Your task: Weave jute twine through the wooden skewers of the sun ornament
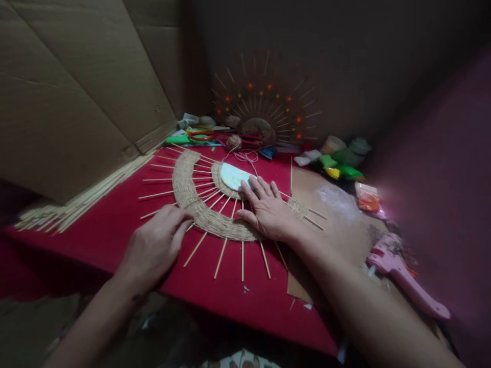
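A half-round fan-shaped piece lies on the red cloth, made of thin wooden sticks [224,260] fanning out through a wide band of woven twine [215,220]. At its centre is a pale blue half disc [233,176] bordered by a narrower twine band. My left hand [159,237] is closed at the band's outer left edge, its fingertips pinching one of the sticks. Lying flat with fingers spread, my right hand [264,207] rests across the sticks and the band, fingertips on the blue half disc. It hides part of the weave's right side.
Loose sticks [76,199] lie in a bundle along the cardboard [69,102] at left. A similar fan with red flowers [264,110] stands at the back. A ball of twine [233,142] sits before it. At right are coloured packets [347,171] and a pink glue gun [402,271].
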`<act>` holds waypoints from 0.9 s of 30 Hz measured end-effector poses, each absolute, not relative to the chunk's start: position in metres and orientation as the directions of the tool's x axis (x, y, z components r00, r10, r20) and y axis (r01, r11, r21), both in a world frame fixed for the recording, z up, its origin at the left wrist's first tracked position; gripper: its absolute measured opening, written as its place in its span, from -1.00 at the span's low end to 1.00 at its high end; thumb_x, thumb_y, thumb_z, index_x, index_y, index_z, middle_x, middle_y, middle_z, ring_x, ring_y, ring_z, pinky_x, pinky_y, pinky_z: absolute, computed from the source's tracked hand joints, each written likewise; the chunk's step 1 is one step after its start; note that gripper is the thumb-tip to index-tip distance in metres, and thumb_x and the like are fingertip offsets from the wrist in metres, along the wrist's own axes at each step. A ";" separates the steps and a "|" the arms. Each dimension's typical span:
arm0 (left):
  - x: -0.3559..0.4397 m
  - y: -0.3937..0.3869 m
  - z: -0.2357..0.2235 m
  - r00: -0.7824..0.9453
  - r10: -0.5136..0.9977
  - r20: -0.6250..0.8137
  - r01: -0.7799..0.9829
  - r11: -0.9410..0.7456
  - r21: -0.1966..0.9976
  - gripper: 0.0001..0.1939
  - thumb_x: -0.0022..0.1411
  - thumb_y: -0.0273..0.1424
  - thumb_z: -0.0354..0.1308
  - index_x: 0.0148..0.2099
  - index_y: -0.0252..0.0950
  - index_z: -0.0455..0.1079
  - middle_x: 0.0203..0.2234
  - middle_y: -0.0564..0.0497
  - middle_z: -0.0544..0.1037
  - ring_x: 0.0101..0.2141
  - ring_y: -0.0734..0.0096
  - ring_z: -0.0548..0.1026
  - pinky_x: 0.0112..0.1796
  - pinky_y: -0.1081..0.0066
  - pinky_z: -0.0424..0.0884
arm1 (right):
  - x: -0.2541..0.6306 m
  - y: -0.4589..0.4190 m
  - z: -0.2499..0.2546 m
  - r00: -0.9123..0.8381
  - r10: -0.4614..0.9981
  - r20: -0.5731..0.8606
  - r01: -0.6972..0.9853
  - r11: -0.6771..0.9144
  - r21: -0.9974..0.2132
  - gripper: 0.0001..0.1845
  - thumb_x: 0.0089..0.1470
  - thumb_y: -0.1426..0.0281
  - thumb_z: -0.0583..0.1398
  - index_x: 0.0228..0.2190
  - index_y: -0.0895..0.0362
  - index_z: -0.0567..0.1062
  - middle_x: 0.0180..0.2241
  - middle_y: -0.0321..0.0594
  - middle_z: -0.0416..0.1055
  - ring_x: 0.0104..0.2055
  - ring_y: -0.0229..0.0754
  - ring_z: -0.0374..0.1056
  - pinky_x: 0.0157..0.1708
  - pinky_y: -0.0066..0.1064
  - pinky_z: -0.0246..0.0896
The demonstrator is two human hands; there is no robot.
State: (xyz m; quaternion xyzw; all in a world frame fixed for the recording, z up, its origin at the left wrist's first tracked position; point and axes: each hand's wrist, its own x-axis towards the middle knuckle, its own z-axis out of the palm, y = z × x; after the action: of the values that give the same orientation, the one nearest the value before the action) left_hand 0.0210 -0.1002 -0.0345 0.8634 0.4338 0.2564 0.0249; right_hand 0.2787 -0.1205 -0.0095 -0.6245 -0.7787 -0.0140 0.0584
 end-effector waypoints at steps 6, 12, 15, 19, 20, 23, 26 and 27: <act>0.022 -0.102 -0.030 0.502 0.755 0.422 0.706 -0.639 0.304 -0.80 0.36 -0.37 -0.07 -0.16 -0.27 0.37 -0.28 -0.03 0.48 -0.27 0.36 0.47 -0.23 0.37 0.39 | 0.287 -0.118 -0.010 -0.128 0.981 0.146 0.991 0.133 -0.024 -0.17 0.20 -0.09 -0.15 0.32 0.13 -0.06 0.37 0.00 -0.22 0.39 0.15 -0.32 0.28 0.14 -0.32; 0.022 -0.102 -0.032 0.505 0.739 0.447 0.701 -0.653 0.286 -0.83 0.36 -0.39 -0.08 -0.17 -0.25 0.35 -0.29 -0.02 0.49 -0.26 0.35 0.49 -0.25 0.38 0.40 | 0.291 -0.118 -0.022 -0.139 0.984 0.114 0.989 0.144 -0.032 -0.20 0.18 -0.11 -0.13 0.31 0.02 -0.04 0.37 -0.08 -0.14 0.38 0.21 -0.25 0.25 0.19 -0.26; 0.022 -0.102 -0.034 0.518 0.731 0.444 0.700 -0.661 0.272 -0.82 0.37 -0.39 -0.09 -0.16 -0.25 0.34 -0.28 -0.03 0.48 -0.25 0.34 0.49 -0.26 0.37 0.39 | 0.289 -0.118 -0.016 -0.128 0.984 0.127 0.990 0.134 -0.040 -0.20 0.17 -0.11 -0.11 0.31 0.01 -0.03 0.37 -0.07 -0.14 0.37 0.22 -0.22 0.25 0.20 -0.26; 0.020 -0.101 -0.036 0.534 0.724 0.437 0.698 -0.669 0.254 -0.80 0.38 -0.37 -0.11 -0.15 -0.25 0.34 -0.27 -0.04 0.48 -0.24 0.30 0.49 -0.25 0.35 0.40 | 0.281 -0.119 -0.007 -0.120 0.978 0.172 0.992 0.125 -0.021 -0.18 0.17 -0.10 -0.09 0.31 0.04 -0.05 0.37 -0.04 -0.17 0.38 0.22 -0.27 0.25 0.22 -0.31; 0.020 -0.101 -0.036 0.534 0.721 0.442 0.696 -0.672 0.254 -0.80 0.38 -0.37 -0.11 -0.15 -0.24 0.34 -0.27 -0.04 0.48 -0.23 0.29 0.49 -0.25 0.34 0.40 | 0.279 -0.120 -0.006 -0.141 0.975 0.171 0.989 0.145 -0.012 -0.18 0.17 -0.10 -0.09 0.31 0.04 -0.05 0.37 -0.05 -0.17 0.38 0.20 -0.30 0.26 0.21 -0.32; 0.020 -0.100 -0.034 0.546 0.722 0.425 0.693 -0.674 0.256 -0.81 0.37 -0.37 -0.11 -0.13 -0.25 0.33 -0.23 -0.06 0.49 -0.20 0.23 0.50 -0.26 0.29 0.43 | 0.273 -0.122 -0.009 -0.190 0.975 0.113 0.981 0.193 -0.011 -0.16 0.16 -0.12 -0.12 0.31 0.08 -0.02 0.37 0.00 -0.18 0.39 0.19 -0.31 0.28 0.18 -0.32; 0.019 -0.100 -0.032 0.558 0.730 0.395 0.707 -0.667 0.235 -0.85 0.37 -0.38 -0.10 -0.11 -0.22 0.28 -0.22 -0.06 0.48 -0.20 0.21 0.51 -0.27 0.26 0.46 | 0.273 -0.122 -0.011 -0.180 0.980 0.080 0.981 0.185 -0.061 -0.13 0.16 -0.13 -0.14 0.31 0.13 -0.02 0.37 0.03 -0.21 0.39 0.19 -0.35 0.28 0.18 -0.37; 0.019 -0.100 -0.031 0.558 0.728 0.399 0.710 -0.667 0.225 -0.87 0.37 -0.39 -0.09 -0.10 -0.20 0.26 -0.22 -0.05 0.48 -0.20 0.22 0.52 -0.27 0.27 0.46 | 0.275 -0.121 -0.010 -0.175 0.982 0.074 0.979 0.181 -0.095 -0.14 0.17 -0.13 -0.15 0.32 0.13 -0.03 0.37 0.02 -0.22 0.39 0.17 -0.35 0.29 0.17 -0.39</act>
State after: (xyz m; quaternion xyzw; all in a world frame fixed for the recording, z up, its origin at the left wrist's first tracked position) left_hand 0.0191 -0.1002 -0.0313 0.8823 0.4074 0.2349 0.0192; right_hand 0.2748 -0.1213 -0.0102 -0.6397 -0.7662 0.0129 0.0590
